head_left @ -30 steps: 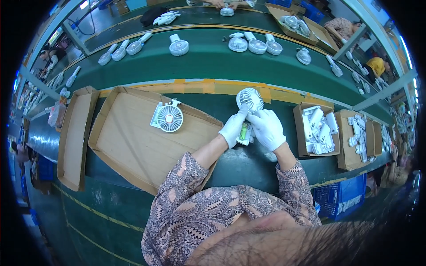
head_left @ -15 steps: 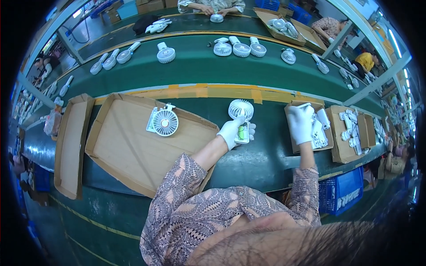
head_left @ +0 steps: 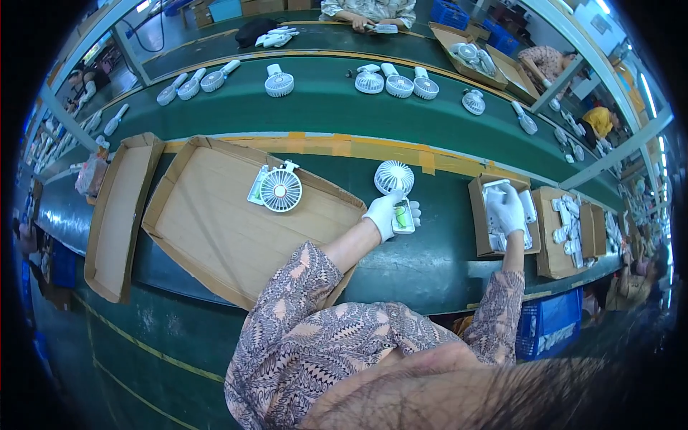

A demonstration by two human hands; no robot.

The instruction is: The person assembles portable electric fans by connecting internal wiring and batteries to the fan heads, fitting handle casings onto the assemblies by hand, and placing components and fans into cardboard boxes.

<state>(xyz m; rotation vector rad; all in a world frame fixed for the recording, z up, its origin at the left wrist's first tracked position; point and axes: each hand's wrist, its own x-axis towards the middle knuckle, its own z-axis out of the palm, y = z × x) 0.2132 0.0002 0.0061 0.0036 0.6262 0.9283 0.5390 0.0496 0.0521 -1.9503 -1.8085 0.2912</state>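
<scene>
The right hand (head_left: 507,208) has moved from the fan (head_left: 394,177), where it lay one second earlier, to the box (head_left: 478,231) of white parts (head_left: 530,206). Half a second ago it stood at the box's left side; it now lies nearer the middle, over the parts. The right sleeve (head_left: 494,308) has swung outward. The fan, formerly in both hands, is held by the left hand (head_left: 383,213) alone; it covers less of the taped strip (head_left: 344,145), and its handle (head_left: 403,223) shows more fully. The co-worker's fan (head_left: 385,29), earlier rounded in outline, appears nearly edge-on.
</scene>
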